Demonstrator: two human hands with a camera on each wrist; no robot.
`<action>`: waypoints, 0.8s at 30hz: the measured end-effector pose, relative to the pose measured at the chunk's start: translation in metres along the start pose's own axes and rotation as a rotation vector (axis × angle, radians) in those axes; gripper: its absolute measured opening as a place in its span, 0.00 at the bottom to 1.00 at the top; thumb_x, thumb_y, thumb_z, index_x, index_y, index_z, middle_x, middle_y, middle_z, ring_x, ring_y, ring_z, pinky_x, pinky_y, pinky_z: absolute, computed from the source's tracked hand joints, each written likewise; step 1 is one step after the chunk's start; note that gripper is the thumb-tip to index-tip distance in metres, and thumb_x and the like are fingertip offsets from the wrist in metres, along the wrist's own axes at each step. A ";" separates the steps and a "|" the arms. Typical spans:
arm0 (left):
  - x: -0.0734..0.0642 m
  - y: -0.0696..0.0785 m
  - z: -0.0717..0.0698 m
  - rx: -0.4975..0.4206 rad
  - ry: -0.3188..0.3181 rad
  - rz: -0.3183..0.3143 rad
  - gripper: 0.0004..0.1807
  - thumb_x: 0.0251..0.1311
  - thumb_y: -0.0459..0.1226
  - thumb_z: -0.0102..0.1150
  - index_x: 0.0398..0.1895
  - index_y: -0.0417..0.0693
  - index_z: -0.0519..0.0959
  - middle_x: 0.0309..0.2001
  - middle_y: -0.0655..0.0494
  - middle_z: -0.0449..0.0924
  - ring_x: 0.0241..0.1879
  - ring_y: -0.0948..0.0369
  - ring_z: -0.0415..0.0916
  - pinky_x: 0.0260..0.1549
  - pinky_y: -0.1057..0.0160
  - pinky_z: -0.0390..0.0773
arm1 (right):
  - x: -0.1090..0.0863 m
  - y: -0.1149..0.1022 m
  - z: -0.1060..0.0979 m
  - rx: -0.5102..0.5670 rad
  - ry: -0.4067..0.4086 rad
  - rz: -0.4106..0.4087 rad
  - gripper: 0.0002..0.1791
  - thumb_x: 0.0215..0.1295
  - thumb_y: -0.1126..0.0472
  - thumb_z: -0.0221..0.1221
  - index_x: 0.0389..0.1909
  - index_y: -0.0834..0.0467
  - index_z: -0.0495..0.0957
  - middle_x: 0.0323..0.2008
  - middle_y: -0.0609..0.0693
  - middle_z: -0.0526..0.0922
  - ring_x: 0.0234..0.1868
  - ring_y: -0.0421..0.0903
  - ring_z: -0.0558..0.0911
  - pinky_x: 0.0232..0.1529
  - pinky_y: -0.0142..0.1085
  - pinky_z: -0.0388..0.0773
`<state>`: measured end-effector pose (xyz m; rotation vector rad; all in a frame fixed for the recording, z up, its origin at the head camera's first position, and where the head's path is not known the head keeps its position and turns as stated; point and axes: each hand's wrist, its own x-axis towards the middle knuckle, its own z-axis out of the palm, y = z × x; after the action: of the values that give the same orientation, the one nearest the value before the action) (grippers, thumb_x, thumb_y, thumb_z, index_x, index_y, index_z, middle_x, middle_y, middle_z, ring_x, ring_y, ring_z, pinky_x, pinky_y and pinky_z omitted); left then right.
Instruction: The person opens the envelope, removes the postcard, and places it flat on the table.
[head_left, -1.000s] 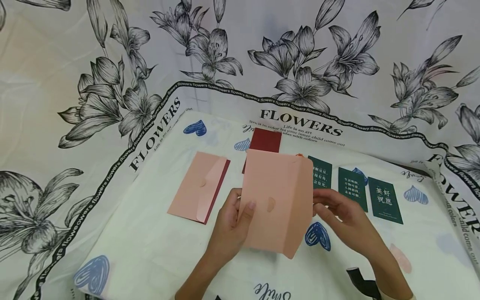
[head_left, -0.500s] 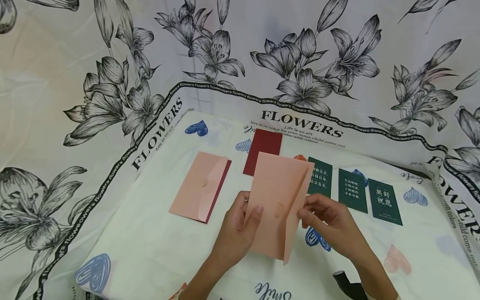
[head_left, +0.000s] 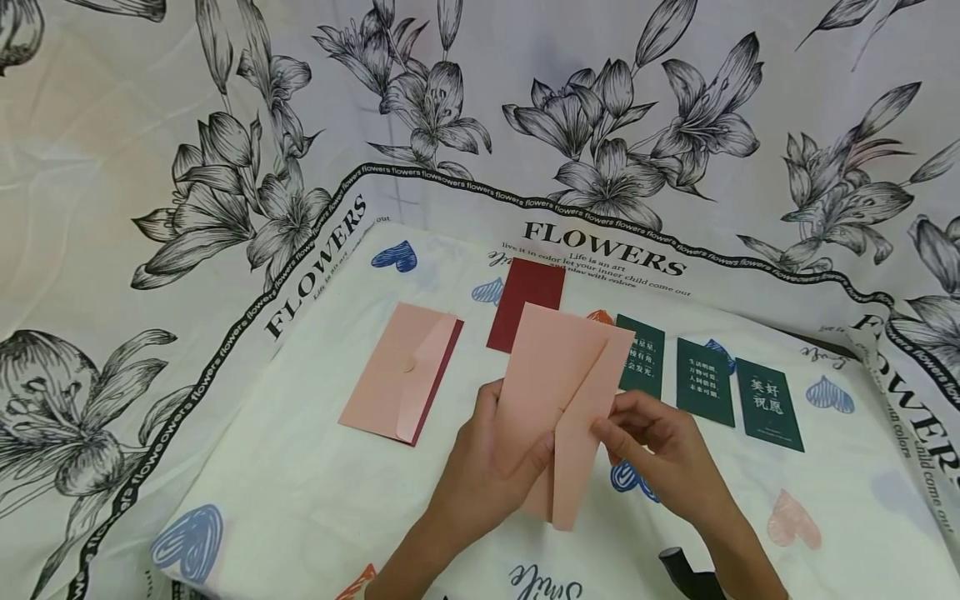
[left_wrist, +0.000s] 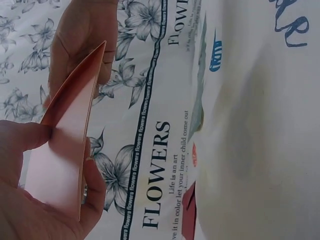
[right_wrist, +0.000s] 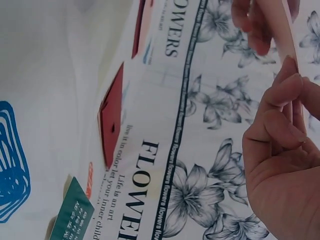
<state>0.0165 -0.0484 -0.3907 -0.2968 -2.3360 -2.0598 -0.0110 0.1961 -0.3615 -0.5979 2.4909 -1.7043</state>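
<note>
Above the cloth, a pink envelope [head_left: 540, 367] is held tilted between both hands. My left hand [head_left: 487, 458] grips its left side, thumb across the front at the flap's edge, fingers behind. My right hand [head_left: 660, 450] pinches the right folded edge between thumb and fingers. The flap is folded over the front, its edge running down the middle. In the left wrist view the envelope [left_wrist: 65, 155] appears edge-on, the flap bowed a little away from the body near the left thumb [left_wrist: 35, 137]. In the right wrist view the right fingers [right_wrist: 280, 115] pinch the edge.
Left of the hands lies another pink envelope [head_left: 390, 375] with a dark red strip showing along its right side. A dark red card or envelope [head_left: 525, 292] lies behind. Several green cards with white writing [head_left: 705, 379] lie at right, one partly covered by the held envelope.
The envelope's right flap, standing out to the right earlier, is now folded over the front. The right hand moved left with it, and the left thumb slid right to the flap's edge.
</note>
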 end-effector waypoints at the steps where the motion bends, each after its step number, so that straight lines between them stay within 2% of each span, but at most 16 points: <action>1: 0.000 -0.001 0.000 0.024 0.010 0.000 0.35 0.68 0.54 0.69 0.72 0.62 0.62 0.54 0.64 0.80 0.49 0.65 0.82 0.50 0.55 0.83 | -0.001 0.000 0.000 -0.002 -0.001 -0.002 0.07 0.74 0.70 0.64 0.47 0.56 0.81 0.33 0.50 0.86 0.26 0.47 0.82 0.28 0.39 0.84; 5: -0.001 -0.003 0.002 0.130 0.037 0.022 0.39 0.69 0.59 0.66 0.77 0.62 0.60 0.56 0.64 0.79 0.50 0.65 0.80 0.50 0.55 0.82 | -0.002 -0.001 0.000 -0.002 0.000 -0.006 0.09 0.73 0.71 0.63 0.47 0.54 0.81 0.33 0.49 0.86 0.26 0.46 0.82 0.27 0.38 0.83; 9: -0.001 -0.005 0.003 0.221 0.042 0.084 0.43 0.72 0.60 0.60 0.83 0.62 0.53 0.64 0.63 0.75 0.55 0.64 0.78 0.53 0.53 0.82 | -0.002 -0.002 -0.001 0.025 -0.005 -0.018 0.11 0.74 0.72 0.62 0.49 0.55 0.81 0.32 0.49 0.87 0.26 0.47 0.81 0.26 0.38 0.82; 12: -0.001 -0.007 0.004 0.231 0.042 0.114 0.43 0.75 0.58 0.57 0.85 0.64 0.50 0.68 0.65 0.73 0.57 0.65 0.76 0.55 0.53 0.82 | -0.003 -0.003 -0.002 0.049 -0.017 -0.034 0.12 0.75 0.74 0.59 0.51 0.57 0.79 0.32 0.50 0.86 0.26 0.48 0.80 0.26 0.39 0.81; 15: 0.000 -0.007 0.004 0.214 0.042 0.126 0.41 0.75 0.57 0.57 0.84 0.65 0.50 0.67 0.66 0.73 0.57 0.66 0.77 0.55 0.54 0.82 | -0.003 -0.003 -0.002 0.061 -0.022 -0.031 0.11 0.75 0.74 0.59 0.51 0.58 0.78 0.32 0.51 0.86 0.27 0.48 0.80 0.26 0.40 0.81; 21: -0.001 -0.007 0.003 0.201 0.027 0.099 0.40 0.74 0.58 0.58 0.83 0.64 0.54 0.63 0.65 0.75 0.54 0.66 0.77 0.53 0.55 0.82 | -0.003 -0.002 -0.001 0.080 -0.032 -0.021 0.10 0.76 0.74 0.58 0.50 0.58 0.77 0.31 0.51 0.86 0.26 0.48 0.81 0.26 0.41 0.82; 24: -0.002 -0.006 0.003 0.198 0.023 0.090 0.40 0.74 0.58 0.59 0.81 0.62 0.56 0.61 0.64 0.76 0.52 0.65 0.78 0.51 0.55 0.82 | -0.003 -0.002 0.002 0.044 -0.012 -0.028 0.11 0.75 0.74 0.59 0.50 0.56 0.78 0.29 0.49 0.86 0.25 0.47 0.80 0.26 0.40 0.80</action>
<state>0.0174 -0.0469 -0.3976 -0.3641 -2.4388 -1.7670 -0.0068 0.1953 -0.3611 -0.6403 2.4413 -1.7548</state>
